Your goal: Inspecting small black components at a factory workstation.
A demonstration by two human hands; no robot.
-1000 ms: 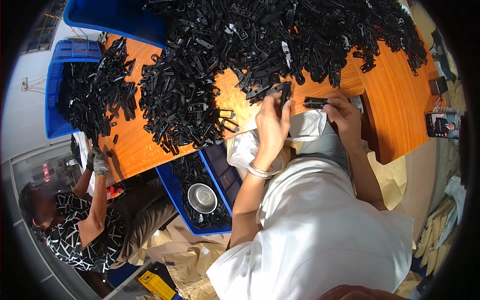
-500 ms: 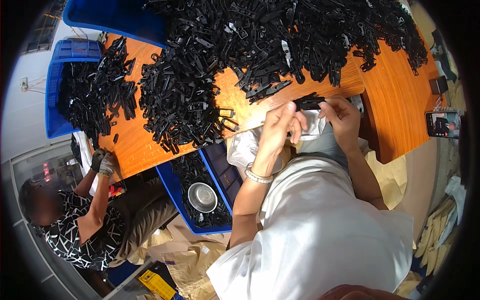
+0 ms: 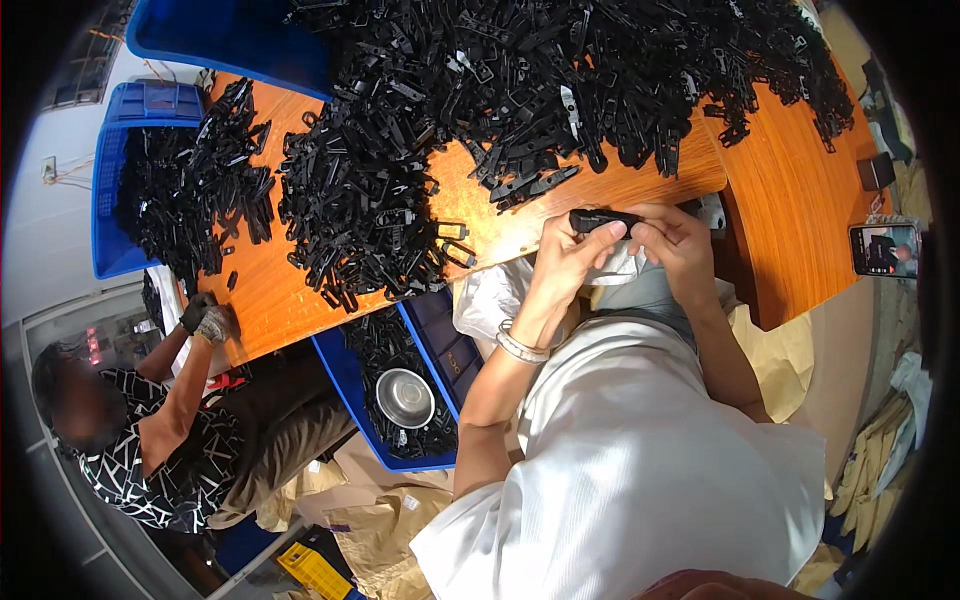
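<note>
A long black plastic part [image 3: 600,220] is held level between my two hands, just off the table's front edge. My left hand [image 3: 572,250] grips its left end, thumb laid along the near side. Thumb and fingers of my right hand [image 3: 678,245] close on its right end. A large heap of similar black parts [image 3: 520,90] covers the far part of the wooden table [image 3: 490,225]. A smaller pile of black parts [image 3: 350,200] lies to the left of my hands.
Below the table edge stands a blue crate [image 3: 400,462] of black parts with a metal bowl [image 3: 405,398] on top. Another blue bin [image 3: 105,210] is at far left, near a gloved co-worker [image 3: 165,430]. A phone [image 3: 885,250] stands at the right.
The black part has turned in my fingers and now shows a smooth, solid side. My left hand has closed on its end. The co-worker's hands have shifted slightly.
</note>
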